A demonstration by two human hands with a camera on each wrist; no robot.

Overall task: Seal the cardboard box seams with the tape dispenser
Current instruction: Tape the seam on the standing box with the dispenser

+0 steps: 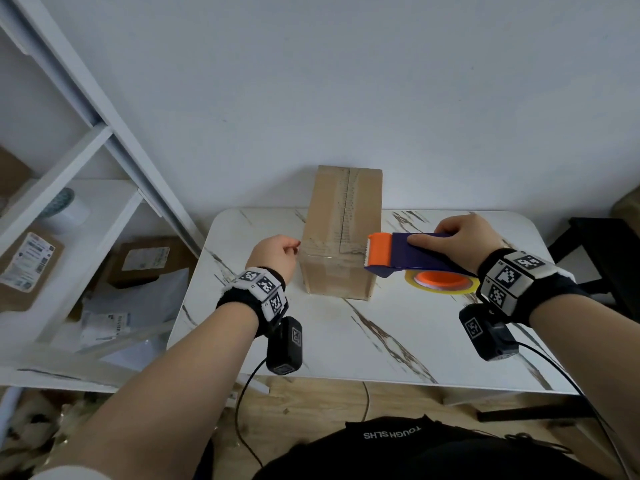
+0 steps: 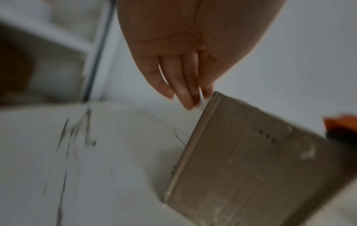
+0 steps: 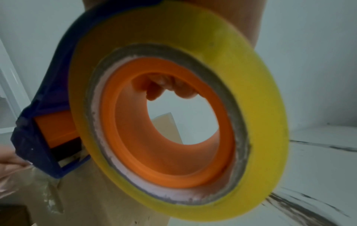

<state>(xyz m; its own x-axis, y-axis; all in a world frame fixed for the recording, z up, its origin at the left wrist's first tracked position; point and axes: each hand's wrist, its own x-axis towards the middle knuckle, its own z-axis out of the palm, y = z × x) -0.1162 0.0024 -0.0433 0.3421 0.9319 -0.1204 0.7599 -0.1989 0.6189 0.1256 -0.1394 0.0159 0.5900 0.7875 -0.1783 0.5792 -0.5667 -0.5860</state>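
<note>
Taping the near end of the box; dispenser in my right hand.

My right hand grips the tape dispenser at the box's near top edge; my left hand pinches what looks like the clear tape end at the left corner. I judge the box light and stiff, likely to slide; steady it by the top edges. It stands mid-counter, glossy marble-look. Left, a white shelf with parcels; behind, a plain wall.

The person's black shirt bears white lettering, upside down to the camera, reading "TOUGH SLHS". The parcel labels are too small to read.
</note>
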